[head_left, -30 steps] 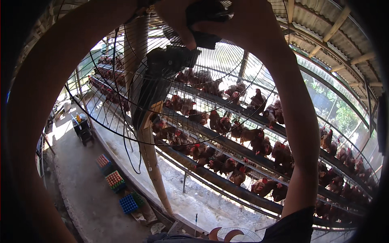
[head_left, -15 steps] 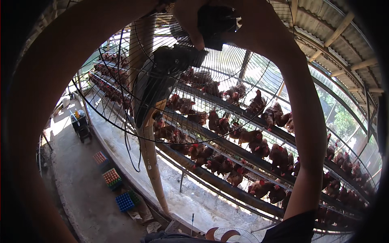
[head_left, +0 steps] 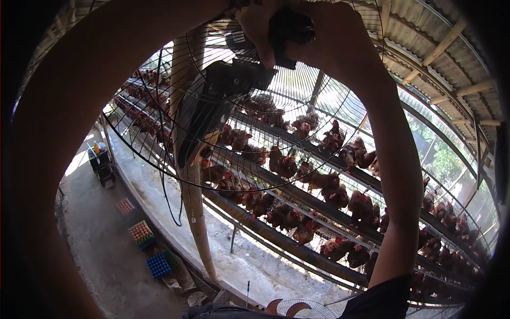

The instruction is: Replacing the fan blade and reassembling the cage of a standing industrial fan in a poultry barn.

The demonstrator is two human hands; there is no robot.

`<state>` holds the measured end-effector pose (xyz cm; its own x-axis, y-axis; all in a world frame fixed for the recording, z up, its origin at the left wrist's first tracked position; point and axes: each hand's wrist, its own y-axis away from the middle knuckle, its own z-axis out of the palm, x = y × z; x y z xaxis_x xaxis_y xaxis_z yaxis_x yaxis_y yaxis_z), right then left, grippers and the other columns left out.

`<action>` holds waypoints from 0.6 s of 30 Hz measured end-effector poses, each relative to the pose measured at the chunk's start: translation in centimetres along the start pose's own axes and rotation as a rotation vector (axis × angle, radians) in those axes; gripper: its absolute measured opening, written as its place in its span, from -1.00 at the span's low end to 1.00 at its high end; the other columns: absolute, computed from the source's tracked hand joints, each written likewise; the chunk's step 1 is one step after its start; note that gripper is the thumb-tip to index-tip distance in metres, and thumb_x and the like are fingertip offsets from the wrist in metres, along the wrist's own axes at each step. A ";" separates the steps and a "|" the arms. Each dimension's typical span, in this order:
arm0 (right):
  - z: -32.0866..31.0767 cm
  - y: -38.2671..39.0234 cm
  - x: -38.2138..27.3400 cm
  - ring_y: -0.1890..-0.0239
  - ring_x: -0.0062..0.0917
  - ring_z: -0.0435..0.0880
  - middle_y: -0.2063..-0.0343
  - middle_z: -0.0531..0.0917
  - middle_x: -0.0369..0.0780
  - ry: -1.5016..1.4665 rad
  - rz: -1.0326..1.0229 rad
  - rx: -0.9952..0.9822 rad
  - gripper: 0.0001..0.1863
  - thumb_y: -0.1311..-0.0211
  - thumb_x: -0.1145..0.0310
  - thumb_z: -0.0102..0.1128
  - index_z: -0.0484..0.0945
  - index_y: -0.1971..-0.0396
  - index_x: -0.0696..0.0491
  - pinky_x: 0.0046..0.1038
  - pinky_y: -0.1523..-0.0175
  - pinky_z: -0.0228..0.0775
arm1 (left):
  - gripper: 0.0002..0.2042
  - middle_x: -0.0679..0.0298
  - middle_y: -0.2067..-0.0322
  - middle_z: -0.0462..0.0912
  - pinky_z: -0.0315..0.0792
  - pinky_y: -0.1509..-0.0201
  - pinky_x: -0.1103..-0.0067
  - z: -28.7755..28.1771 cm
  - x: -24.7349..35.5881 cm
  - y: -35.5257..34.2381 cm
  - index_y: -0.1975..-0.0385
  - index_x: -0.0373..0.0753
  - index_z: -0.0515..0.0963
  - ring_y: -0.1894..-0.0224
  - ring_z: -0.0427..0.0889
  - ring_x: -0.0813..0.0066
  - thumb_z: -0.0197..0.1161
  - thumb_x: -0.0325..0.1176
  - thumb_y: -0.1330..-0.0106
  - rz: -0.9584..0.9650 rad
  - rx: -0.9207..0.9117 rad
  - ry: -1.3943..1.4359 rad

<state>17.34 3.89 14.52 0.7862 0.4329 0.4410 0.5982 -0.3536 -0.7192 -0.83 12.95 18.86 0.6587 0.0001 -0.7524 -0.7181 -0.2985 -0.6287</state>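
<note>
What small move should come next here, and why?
Probably a light steadying press on the black part with the left hand: the right hand grips it, the left is beside it, and the guard's wires run close by.

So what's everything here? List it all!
Hens: many, brown, in rows
Troughs: several, dark, below hens
Large wire guard: one, black, top
Fan body: one, black, upper middle
Fan part: one, black, between hands
Post: one, brown, centre
Egg stacks: two, orange, floor
Tray stacks: two, blue and green, floor
Cart: one, dark, far left
Small wire guard: one, pale, bottom
Roof: one, grey, upper right
Sleeve: one, dark, lower right
Left hand: one, shadowed, top
Right hand: one, shadowed, top
</note>
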 end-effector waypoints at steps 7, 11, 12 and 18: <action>1.0 0.5 1.9 0.04 -0.07 0.69 -0.04 0.61 0.02 0.322 -0.573 0.235 -0.39 0.05 0.48 0.49 0.54 -0.09 0.23 -0.18 -0.06 0.60 | 0.46 0.13 -0.60 -0.10 -0.34 -0.52 -0.39 4.3 -1.6 -1.2 -0.52 0.35 0.15 -0.59 -0.18 -0.23 0.04 0.93 0.66 0.136 0.676 0.055; 1.4 0.8 1.1 0.07 -0.10 0.71 -0.03 0.63 0.02 -0.042 -0.305 0.283 -0.31 0.07 0.38 0.55 0.53 -0.14 0.22 -0.23 -0.05 0.62 | 0.45 0.16 -0.59 -0.05 -0.33 -0.51 -0.41 8.7 -2.1 -3.2 -0.50 0.39 0.23 -0.59 -0.12 -0.20 0.02 0.94 0.70 0.200 0.951 0.062; 1.4 0.6 0.7 0.09 -0.13 0.74 0.02 0.68 0.01 -0.136 -0.265 0.353 -0.29 0.10 0.34 0.57 0.55 -0.14 0.22 -0.26 -0.05 0.63 | 0.43 0.19 -0.59 -0.03 -0.32 -0.52 -0.41 9.6 -2.0 -4.2 -0.48 0.39 0.27 -0.59 -0.10 -0.18 0.03 0.94 0.69 0.141 1.062 0.046; 0.4 -0.1 0.8 0.26 -0.22 0.84 0.30 0.82 -0.07 -0.148 0.122 0.120 -0.32 0.16 0.26 0.63 0.64 -0.07 0.13 -0.32 0.02 0.69 | 0.41 0.21 -0.56 0.05 -0.33 -0.52 -0.40 5.0 0.5 -2.5 -0.44 0.39 0.33 -0.57 -0.06 -0.23 0.08 0.92 0.70 0.071 0.687 0.181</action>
<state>17.84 4.64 14.71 0.8150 0.5129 0.2694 0.4699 -0.3132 -0.8253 0.13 18.48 19.10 0.5891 -0.1734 -0.7892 -0.7005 0.3772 -0.6058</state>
